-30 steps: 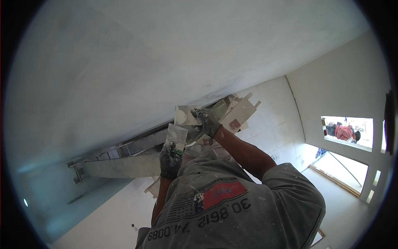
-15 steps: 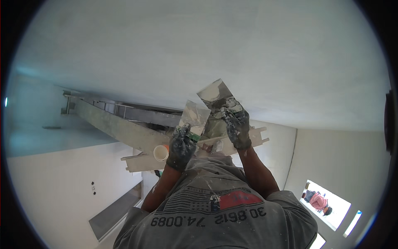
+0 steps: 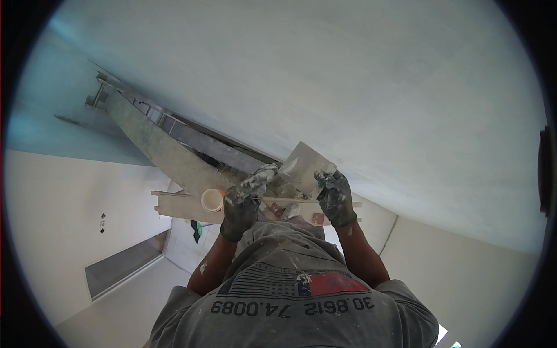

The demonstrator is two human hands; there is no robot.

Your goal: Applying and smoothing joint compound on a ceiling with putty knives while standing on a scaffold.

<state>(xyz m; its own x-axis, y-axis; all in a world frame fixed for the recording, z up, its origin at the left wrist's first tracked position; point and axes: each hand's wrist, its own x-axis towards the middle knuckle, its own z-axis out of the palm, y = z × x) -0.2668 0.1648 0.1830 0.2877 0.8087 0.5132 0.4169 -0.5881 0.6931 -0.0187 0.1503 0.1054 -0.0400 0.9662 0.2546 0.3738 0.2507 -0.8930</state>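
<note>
My left hand [image 3: 240, 211], in a dark glove smeared with white paste, is closed on a putty knife [image 3: 259, 178]. That knife is turned so its blade is seen nearly edge-on, thick with paste. In my gloved right hand [image 3: 337, 201] is a second, wide putty knife [image 3: 304, 167], its broad metal face showing and thinly coated. The two tools are close together in front of my body; whether they touch I cannot tell. Just left of my left hand, a white and orange bucket [image 3: 212, 200] with pale contents stands on a plank.
A large pale wall [image 3: 371, 87] rises ahead and to the right. Long boards [image 3: 162, 153] run off to the far left along it. My feet [image 3: 291, 210] are on a crosswise plank [image 3: 181, 206], high above the floor [image 3: 191, 249].
My left hand has turned its knife from face-on to edge-on. The right knife has come lower and its face looks cleaner. The whole view has tilted, with the wall sloping more.
</note>
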